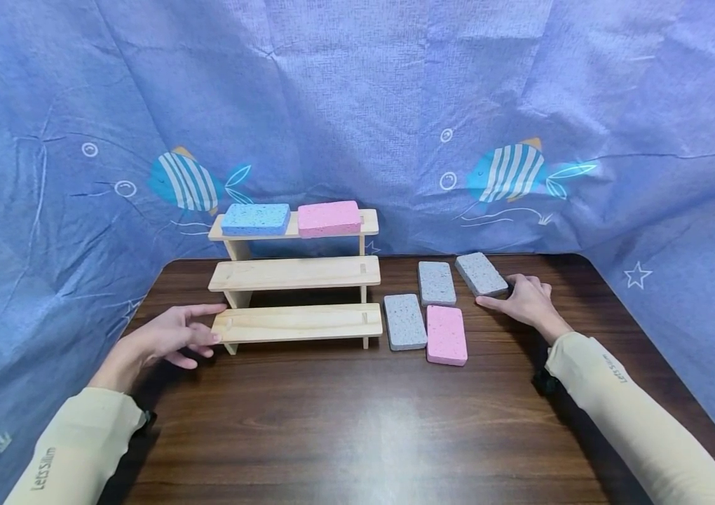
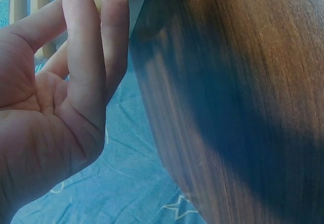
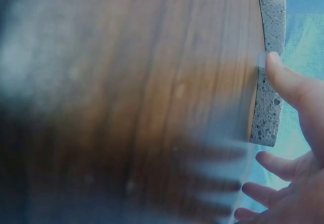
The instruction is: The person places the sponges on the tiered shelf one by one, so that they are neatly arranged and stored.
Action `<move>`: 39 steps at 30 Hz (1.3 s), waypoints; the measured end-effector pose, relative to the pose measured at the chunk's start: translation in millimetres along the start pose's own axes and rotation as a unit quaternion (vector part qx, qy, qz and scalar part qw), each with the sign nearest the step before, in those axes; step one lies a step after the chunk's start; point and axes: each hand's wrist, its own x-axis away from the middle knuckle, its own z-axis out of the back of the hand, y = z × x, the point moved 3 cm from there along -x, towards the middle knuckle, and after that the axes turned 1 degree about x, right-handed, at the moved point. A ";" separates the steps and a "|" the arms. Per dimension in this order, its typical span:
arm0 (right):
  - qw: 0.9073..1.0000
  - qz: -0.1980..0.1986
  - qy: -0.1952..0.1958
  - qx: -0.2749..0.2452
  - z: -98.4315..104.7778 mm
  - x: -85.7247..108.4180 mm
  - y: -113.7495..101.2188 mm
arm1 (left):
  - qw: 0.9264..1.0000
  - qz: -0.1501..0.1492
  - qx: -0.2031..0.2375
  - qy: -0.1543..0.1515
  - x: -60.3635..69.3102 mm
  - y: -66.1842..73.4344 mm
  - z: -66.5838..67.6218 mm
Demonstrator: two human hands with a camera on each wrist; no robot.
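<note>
A three-tier wooden rack point(image 1: 297, 322) stands at left centre. At the left end of its lowest shelf is my left hand point(image 1: 171, 337), index finger by the back corner and another fingertip by the front corner; the left wrist view shows this hand point(image 2: 66, 72) with long, slightly bent fingers. My right hand point(image 1: 524, 301) spreads around the near right end of a tilted grey sponge point(image 1: 481, 274), thumb at its front. In the right wrist view, the thumb of my right hand point(image 3: 298, 138) is beside the grey sponge point(image 3: 267, 107), the other fingers apart from it.
On the top shelf lie a blue sponge point(image 1: 255, 219) and a pink sponge point(image 1: 329, 219). Right of the rack, two more grey sponges point(image 1: 437, 283) and a pink sponge point(image 1: 446, 335) lie on the brown table point(image 1: 345, 435). A blue curtain point(image 1: 357, 105) hangs behind.
</note>
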 end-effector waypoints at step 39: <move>0.988 -0.032 0.016 -0.153 31.8 3.0 -11.0 | 1.000 0.009 -0.003 0.003 -0.1 0.0 1.3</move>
